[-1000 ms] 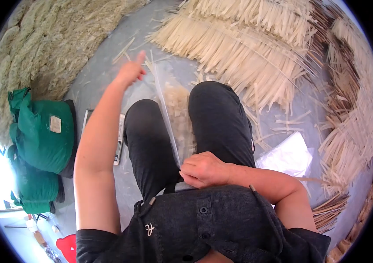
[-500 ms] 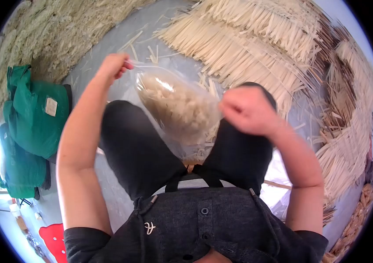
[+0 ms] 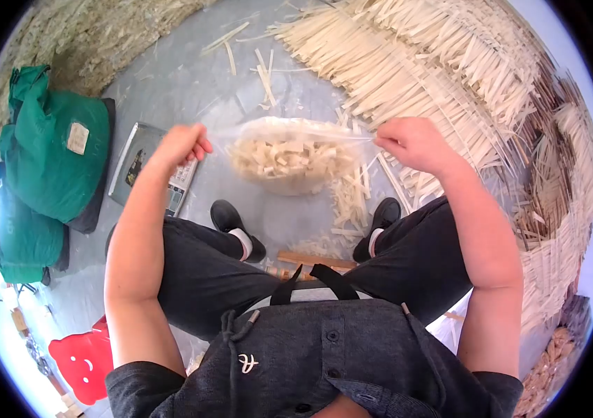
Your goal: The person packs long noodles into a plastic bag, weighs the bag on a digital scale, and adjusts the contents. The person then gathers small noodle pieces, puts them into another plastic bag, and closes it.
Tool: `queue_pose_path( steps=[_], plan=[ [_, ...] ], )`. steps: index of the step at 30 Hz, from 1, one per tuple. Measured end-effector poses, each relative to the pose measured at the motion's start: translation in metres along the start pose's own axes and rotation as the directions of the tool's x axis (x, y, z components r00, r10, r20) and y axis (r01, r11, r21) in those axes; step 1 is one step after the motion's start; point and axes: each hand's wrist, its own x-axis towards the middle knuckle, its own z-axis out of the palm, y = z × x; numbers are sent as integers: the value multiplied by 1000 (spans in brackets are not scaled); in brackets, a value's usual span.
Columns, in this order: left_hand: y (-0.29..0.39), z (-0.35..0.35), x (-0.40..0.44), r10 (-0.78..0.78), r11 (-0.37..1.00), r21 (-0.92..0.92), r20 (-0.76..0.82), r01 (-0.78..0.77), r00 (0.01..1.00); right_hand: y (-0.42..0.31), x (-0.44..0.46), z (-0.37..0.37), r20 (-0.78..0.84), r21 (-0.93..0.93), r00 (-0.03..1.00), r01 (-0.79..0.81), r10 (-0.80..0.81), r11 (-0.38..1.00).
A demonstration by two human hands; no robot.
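A clear plastic bag (image 3: 289, 182) filled with short pale strips hangs in front of me, above the floor between my feet. Its top edge is stretched out between my two hands. My left hand (image 3: 186, 145) pinches the bag's left corner, fingers closed. The right corner is gripped between the thumb and fingers of my right hand (image 3: 408, 141). Below and behind my left hand lies a digital scale (image 3: 179, 182), partly covered by the forearm. Loose pale strips (image 3: 351, 198) are scattered on the floor just right of the bag.
Layered bundles of long pale strips (image 3: 380, 66) spread across the right and back. Green bags (image 3: 59, 167) stand at the left, near a red smiling-face item (image 3: 82, 366). A wooden piece (image 3: 314, 259) lies between my shoes. A fibrous heap (image 3: 94, 42) rises at the back left.
The bag has gone from tilted to level, its top edge pulled straight. My left hand has lowered and my right hand has risen slightly. My knees have parted, uncovering the shoes and scale.
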Motion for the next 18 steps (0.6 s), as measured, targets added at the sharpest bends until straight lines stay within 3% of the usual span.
queue_pose_path(
  steps=[1,3,4,5,6,8,9,11,15,17,18],
  plan=[
    [3,-5,-2,-6,1000,-11,3,6,1000,-5,1,-8,5,-28,999,-46,47,999],
    [18,-21,-9,234,928,358,-347,-102,908,-8,8,-12,0,-64,996,-88,88,994],
    [23,-17,-15,233,929,356,-348,-102,908,-7,8,-8,20,-52,992,-122,123,991],
    [28,-1,-26,422,878,377,-321,-294,848,-6,7,-5,42,-39,986,-160,162,986],
    [33,17,-32,594,789,389,-289,-475,751,-8,8,-2,48,-42,985,-164,166,985],
    [41,48,-30,935,315,635,-81,-705,344,-17,14,3,-99,-178,994,-68,51,982],
    [45,60,-26,934,320,627,-86,-710,346,-24,17,3,-89,-184,995,-70,54,980],
    [46,78,-19,901,352,570,9,-742,434,-46,27,5,-235,-146,971,6,-41,989],
    [43,92,-4,880,351,575,68,-739,471,-71,58,30,-232,-53,973,-18,5,998],
    [48,95,-5,769,575,484,-42,-660,638,-77,75,46,-294,-52,955,29,-43,998],
    [49,96,-1,773,569,483,-37,-665,634,-78,81,53,-296,-54,955,21,-36,998]
  ],
)
